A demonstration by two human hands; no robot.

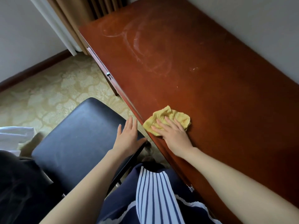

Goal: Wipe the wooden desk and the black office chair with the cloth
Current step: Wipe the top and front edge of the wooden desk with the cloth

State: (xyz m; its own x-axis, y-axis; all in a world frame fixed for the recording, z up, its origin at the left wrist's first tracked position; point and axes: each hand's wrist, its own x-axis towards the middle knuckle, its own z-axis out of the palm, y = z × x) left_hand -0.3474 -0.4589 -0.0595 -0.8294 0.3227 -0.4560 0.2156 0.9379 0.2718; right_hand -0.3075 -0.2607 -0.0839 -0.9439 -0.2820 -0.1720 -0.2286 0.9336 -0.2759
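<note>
Clothing [153, 196]: navy with a blue-and-white striped panel, at 6 o'clock, nearest the camera.
Left hand [127, 136]: flat, fingers spread, grasping nothing, resting on the chair seat's edge nearest the desk.
Black office chair [77, 136]: at 9 o'clock of the left hand, seat just beside the desk's front edge.
Right hand [173, 133]: palm down, fingers extended, pressing the cloth flat rather than clutching it.
Cloth [171, 117]: yellow, crumpled, on the desk near its front edge, partly under the right hand.
Wooden desk [210, 88]: reddish-brown, running toward 12 o'clock; pale curved smears on the far part.
Carpet [53, 91]: patterned, cream, at 10 o'clock.
Curtain [84, 13]: tan, at 11 o'clock, beyond the desk's far end.
</note>
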